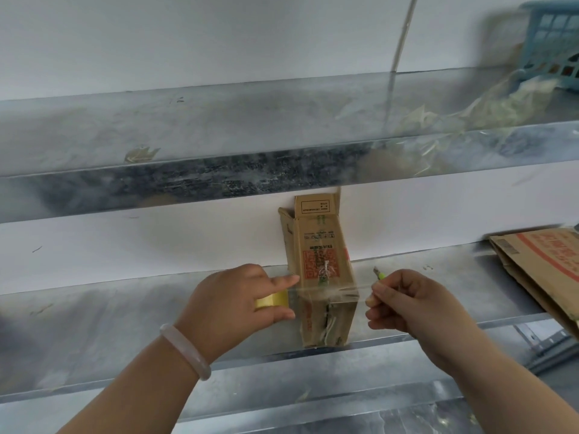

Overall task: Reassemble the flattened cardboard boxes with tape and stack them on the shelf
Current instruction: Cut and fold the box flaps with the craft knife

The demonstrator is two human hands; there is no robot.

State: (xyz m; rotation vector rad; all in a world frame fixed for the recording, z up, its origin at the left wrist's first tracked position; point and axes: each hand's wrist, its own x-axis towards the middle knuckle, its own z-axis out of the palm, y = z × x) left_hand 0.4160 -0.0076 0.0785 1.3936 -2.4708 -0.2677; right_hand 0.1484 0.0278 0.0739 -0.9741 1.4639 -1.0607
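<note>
Upper shelf [219, 120]: blue plastic basket [551, 48] at far right, cut off by the frame and blurred, contents unreadable. Crumpled clear plastic [470, 111] spills beside it.
Lower shelf [125, 308]: flattened cardboard box [545, 270] at the right edge, partly out of frame, overhanging the front lip.
Small cardboard box [322, 245] lies mid-shelf. Its far-end flaps are open against the wall; can't see inside.
Left hand [232, 302] grips a tape roll [272, 299], mostly hidden under the palm, with the index finger straight and touching the box's left side.
Right hand [416, 305] is curled around a small green-tipped cutter [379, 273]; only the tip shows.
A clear tape strip [326, 291] spans the box top between the hands. Can't tell whether the right hand pinches its end.
Pale bangle [185, 350] on the left wrist.
</note>
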